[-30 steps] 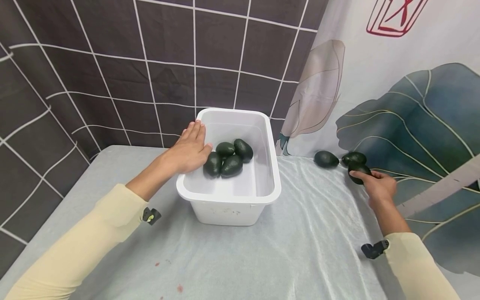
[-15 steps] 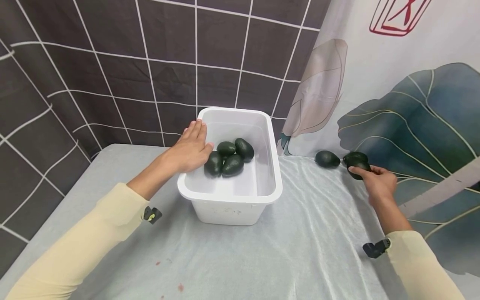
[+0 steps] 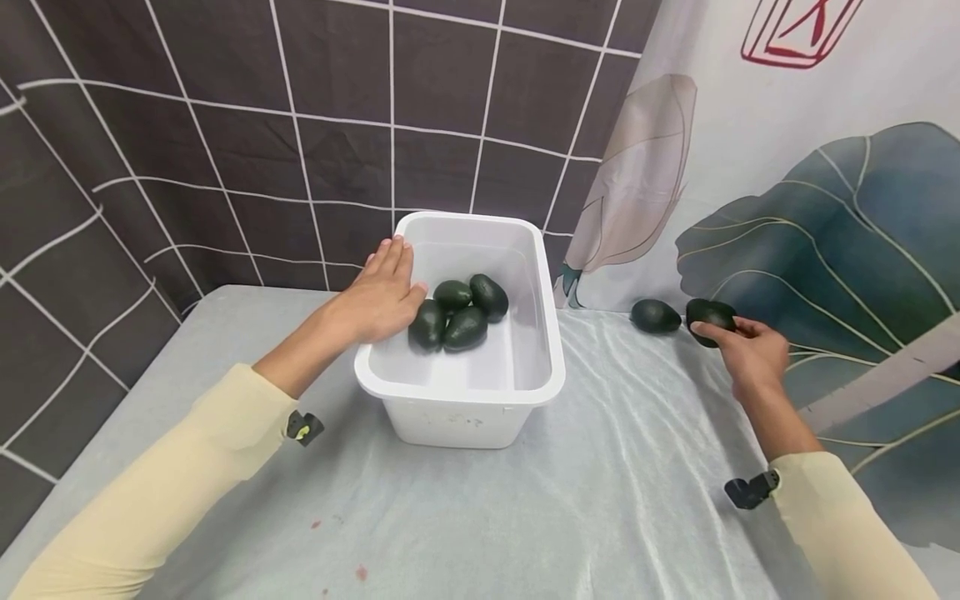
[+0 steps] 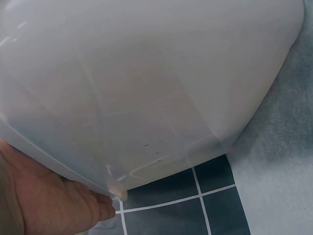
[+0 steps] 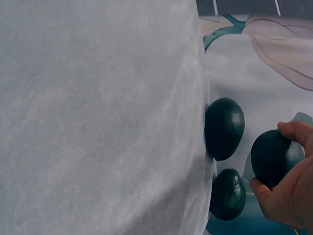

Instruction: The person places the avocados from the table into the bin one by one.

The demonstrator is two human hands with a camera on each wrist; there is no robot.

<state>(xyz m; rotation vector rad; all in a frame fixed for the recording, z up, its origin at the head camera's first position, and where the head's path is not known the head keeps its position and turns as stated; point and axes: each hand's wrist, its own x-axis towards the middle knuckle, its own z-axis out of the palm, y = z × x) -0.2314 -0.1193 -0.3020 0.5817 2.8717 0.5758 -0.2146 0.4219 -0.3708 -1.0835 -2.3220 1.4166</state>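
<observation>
My left hand (image 3: 380, 296) lies with extended fingers on the left rim of a white bin (image 3: 462, 397); the left wrist view shows that hand (image 4: 58, 203) against the bin's side (image 4: 137, 98). Several dark green avocados (image 3: 465, 329) are grouped inside the bin. Off to the right, my right hand (image 3: 756, 354) pinches another avocado (image 3: 711, 321) between thumb and fingers. In the right wrist view, the held avocado (image 5: 274, 156) is beside two more, an upper one (image 5: 225, 128) and a lower one (image 5: 228, 195). The head view shows only one of these two clearly (image 3: 656, 317).
A pale grey cloth (image 3: 480, 525) covers the table. Behind the bin hangs a dark curtain with a white grid (image 3: 337, 158). A white curtain with large leaf prints (image 3: 832, 217) hangs along the right side, close to the avocados there.
My right hand has moved slightly up and left in the head view with its avocado, which now largely covers the one behind. The left hand keeps its place on the bin.
</observation>
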